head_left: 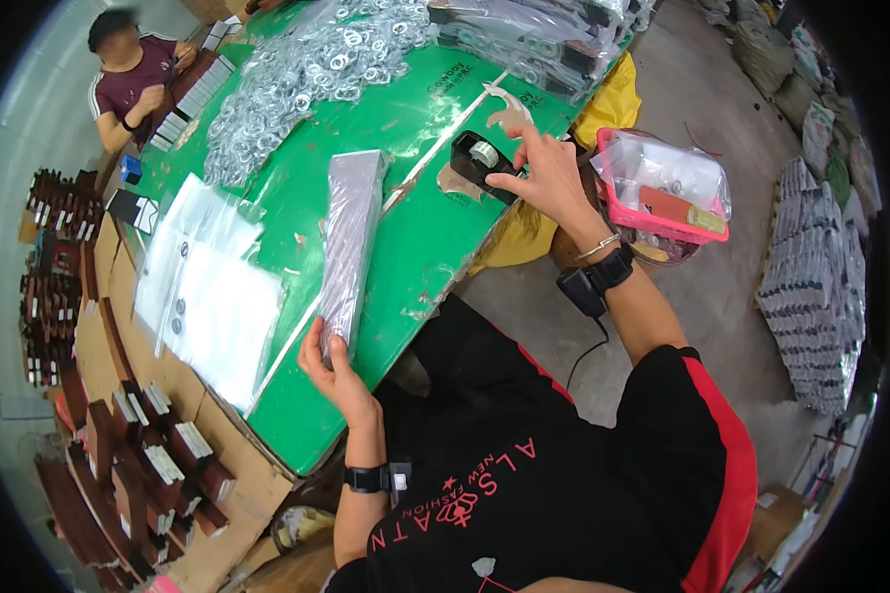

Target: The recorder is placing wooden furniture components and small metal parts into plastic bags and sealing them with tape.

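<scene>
A long, narrow package (351,237) wrapped in clear plastic lies on the green table, looking greyish-purple through the film. My left hand (341,381) grips its near end, with the thumb on top and the fingers along the left side. Close to the table's right edge stands a black tape dispenser (478,163) with a roll of clear tape (484,153). My right hand (556,178) hovers at its right side, thumb and forefinger apart, and no object shows between them. A scrap of torn paper (507,104) lies just beyond that hand.
Clear plastic bags (213,287) lie left of the package. Farther back are a heap of metal rings (307,84) and wrapped bundles (524,44). A pink basket (663,232) stands right of the table. Brown bars (133,474) are stacked at left. Another person (133,84) sits at the far left.
</scene>
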### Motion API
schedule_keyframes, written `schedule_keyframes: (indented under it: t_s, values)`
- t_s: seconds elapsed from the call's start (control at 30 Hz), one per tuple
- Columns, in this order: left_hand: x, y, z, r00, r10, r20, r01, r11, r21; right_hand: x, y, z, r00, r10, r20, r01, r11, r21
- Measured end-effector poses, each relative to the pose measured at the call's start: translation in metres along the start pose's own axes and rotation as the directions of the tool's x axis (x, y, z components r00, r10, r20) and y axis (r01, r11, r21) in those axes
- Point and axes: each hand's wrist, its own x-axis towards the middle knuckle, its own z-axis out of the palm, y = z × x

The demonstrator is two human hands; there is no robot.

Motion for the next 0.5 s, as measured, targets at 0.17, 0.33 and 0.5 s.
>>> schedule_keyframes:
  t_s: [0.17,0.33,0.5]
  values:
    - [0.000,0.002,0.005,1.000,0.017,0.015,-0.017,1.000,0.006,0.006,0.024,0.017,0.976,0.185,0.114,-0.212,0.929,0.303]
    - [0.000,0.000,0.001,1.000,0.011,0.007,-0.011,1.000,-0.004,0.012,0.013,0.012,0.975,0.196,0.103,-0.218,0.933,0.287]
    - [0.002,0.000,0.002,1.000,0.012,0.007,-0.012,1.000,0.007,0.014,-0.011,-0.021,0.969,0.221,0.107,-0.245,0.891,0.383]
